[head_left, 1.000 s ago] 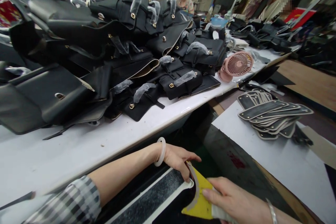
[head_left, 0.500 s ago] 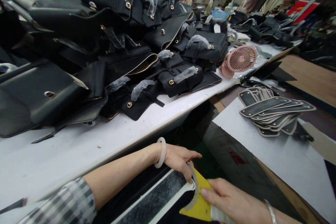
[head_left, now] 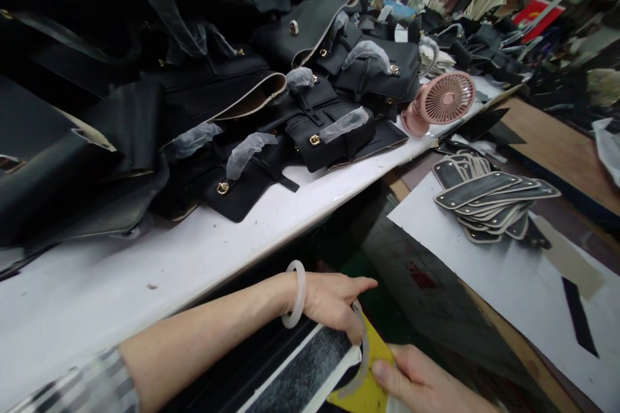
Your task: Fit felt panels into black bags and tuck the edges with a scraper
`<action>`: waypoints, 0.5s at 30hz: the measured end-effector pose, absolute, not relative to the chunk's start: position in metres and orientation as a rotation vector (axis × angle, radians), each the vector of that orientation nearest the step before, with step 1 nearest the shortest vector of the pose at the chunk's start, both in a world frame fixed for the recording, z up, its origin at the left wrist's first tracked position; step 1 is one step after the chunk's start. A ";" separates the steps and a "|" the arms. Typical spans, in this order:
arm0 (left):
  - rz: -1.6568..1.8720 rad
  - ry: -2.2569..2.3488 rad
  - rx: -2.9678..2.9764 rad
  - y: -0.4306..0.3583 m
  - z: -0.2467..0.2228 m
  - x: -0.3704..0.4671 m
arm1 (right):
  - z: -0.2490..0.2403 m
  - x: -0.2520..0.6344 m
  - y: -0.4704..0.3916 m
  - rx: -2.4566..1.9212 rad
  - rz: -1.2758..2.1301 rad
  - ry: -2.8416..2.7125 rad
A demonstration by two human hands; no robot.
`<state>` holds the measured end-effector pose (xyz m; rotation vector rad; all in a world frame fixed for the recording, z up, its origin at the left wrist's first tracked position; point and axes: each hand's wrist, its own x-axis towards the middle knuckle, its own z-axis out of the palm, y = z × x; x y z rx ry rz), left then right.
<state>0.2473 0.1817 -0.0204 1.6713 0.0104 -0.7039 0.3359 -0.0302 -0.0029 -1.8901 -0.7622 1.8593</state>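
My left hand (head_left: pixel 334 300) pinches the rounded end of a long black bag panel (head_left: pixel 300 374) with a pale edge, fingers closed over its curved rim, thumb stretched forward. My right hand (head_left: pixel 421 384) presses thumb-down on a yellow card (head_left: pixel 368 387) tucked under that same end; can't tell how the other fingers sit, they're cut by the frame. Panel lies low in front of me, below the near edge of the white worktable (head_left: pixel 145 271), running back toward my left forearm. Looks like thin, flat, light stuff, fairly stiff along its length but bendy at the curve; pale edge looks soft, so I'd say best held at the rim with flat fingertips, not creased. Card seems slick and thin, likely to slide unless pinned. Stack of black handbags (head_left: pixel 203 77) on the worktable, pink desk fan (head_left: pixel 443 100) at its far edge, pile of oblong black pieces (head_left: pixel 489 203) on white sheet to the right
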 end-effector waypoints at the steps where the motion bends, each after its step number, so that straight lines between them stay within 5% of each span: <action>1: -0.694 0.021 1.660 0.181 -0.021 0.246 | -0.005 0.334 -0.030 -1.863 1.842 -0.780; 15: -0.356 0.145 1.351 0.182 -0.031 0.220 | -0.034 0.286 -0.027 -1.835 1.707 -0.511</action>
